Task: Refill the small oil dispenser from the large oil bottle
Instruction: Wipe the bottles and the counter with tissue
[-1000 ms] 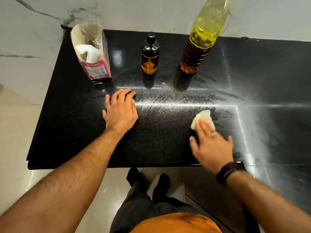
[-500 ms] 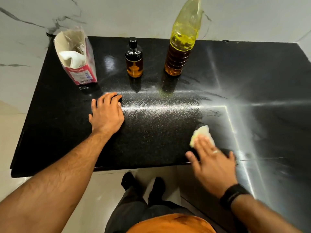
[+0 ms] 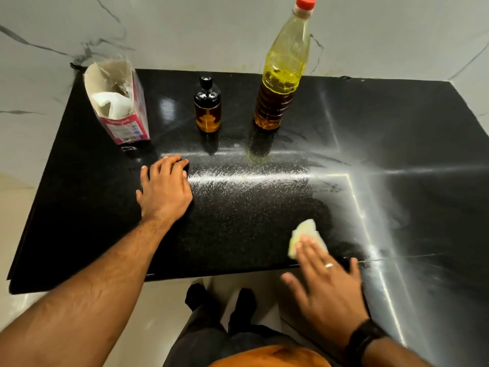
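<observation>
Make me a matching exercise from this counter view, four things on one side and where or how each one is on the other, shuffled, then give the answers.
Things:
1. large oil bottle
2. small oil dispenser
3. tissue box
4. yellowish cloth

States:
A. black pump top, standing between the other two containers
B. pressed flat under the right hand near the counter's front edge
C. red cap on, standing upright at the back
D. top torn open, white tissue inside, back left

Pairs: 1-C, 2-A, 3-D, 4-B
</observation>
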